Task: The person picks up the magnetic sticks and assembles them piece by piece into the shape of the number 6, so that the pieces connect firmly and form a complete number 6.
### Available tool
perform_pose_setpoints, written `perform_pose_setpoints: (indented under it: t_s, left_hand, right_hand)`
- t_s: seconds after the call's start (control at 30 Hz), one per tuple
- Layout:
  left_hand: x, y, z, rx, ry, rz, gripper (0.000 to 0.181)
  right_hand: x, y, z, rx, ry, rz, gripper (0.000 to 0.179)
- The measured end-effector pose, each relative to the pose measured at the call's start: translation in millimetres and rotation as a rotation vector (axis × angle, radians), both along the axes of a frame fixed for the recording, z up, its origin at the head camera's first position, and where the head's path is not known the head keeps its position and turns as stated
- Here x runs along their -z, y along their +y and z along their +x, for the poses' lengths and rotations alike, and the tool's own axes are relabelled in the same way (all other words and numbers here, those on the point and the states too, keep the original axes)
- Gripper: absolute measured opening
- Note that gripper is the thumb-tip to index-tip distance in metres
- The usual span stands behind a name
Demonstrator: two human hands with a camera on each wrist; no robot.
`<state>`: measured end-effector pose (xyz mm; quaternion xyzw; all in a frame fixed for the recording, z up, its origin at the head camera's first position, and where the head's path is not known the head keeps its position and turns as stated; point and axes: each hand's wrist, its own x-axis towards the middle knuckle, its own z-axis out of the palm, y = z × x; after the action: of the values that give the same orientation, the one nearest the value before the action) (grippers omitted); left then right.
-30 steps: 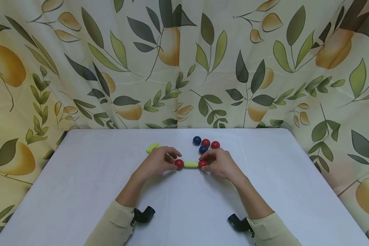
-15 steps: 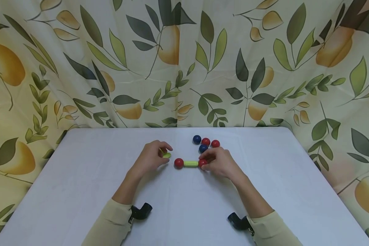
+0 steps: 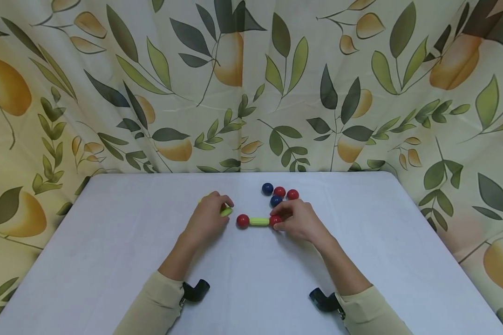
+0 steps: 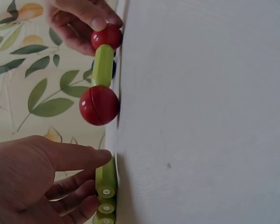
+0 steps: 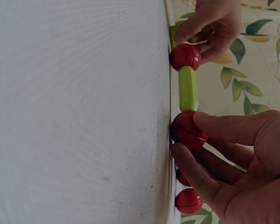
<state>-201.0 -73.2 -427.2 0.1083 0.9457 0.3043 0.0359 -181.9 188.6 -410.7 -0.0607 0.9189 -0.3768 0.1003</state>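
A green rod (image 3: 259, 222) joins two red balls on the white table, like a small dumbbell. My right hand (image 3: 302, 222) pinches the right red ball (image 5: 189, 129) between thumb and fingers. To the left of the joined piece, my left hand (image 3: 208, 215) has its thumb and fingers around another green rod (image 4: 106, 179), with a pale round dot in its end. Further green rods (image 4: 106, 206) lie close beside that one, mostly covered by the hand in the head view. The left red ball (image 3: 242, 221) has no hand on it.
Behind the right hand lies a loose group: two blue balls (image 3: 267, 189) and two red balls (image 3: 292, 194). A leaf-and-fruit patterned curtain (image 3: 251, 93) hangs along the table's back edge. The white cloth (image 3: 251, 288) covers the tabletop.
My left hand has let go of the left red ball, moved left and closed on a green rod. The right hand stays on its red ball.
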Motion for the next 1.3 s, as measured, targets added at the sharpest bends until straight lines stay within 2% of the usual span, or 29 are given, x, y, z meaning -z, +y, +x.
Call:
perform_pose_setpoints:
  t_s: [0.2,0.33,0.8,1.1,1.3]
  left_hand:
    - [1.0,3.1,2.0,0.022,0.081,-0.069,0.025]
    - [1.7,3.4,1.5,0.026,0.097,-0.076,0.027]
    - [-0.3,4.8,4.4,-0.004,0.062,-0.044,0.031]
    - [-5.6,2.5,7.4,0.005,0.063,-0.019,0.031]
    - [-8.9,1.5,9.4,0.012,0.036,-0.030,0.029]
  right_hand:
    - [-0.5,-1,0.2,0.005,0.001,0.004,0.027]
    - [-0.4,-1,0.5,0.002,0.002,0.002,0.027]
    - [-0.8,-1,0.9,0.007,0.000,-0.006,0.028]
    - [0.4,-1,0.6,0.004,0.002,-0.010,0.027]
    - [1.2,0,0.4,0.002,-0.004,-0.006,0.028]
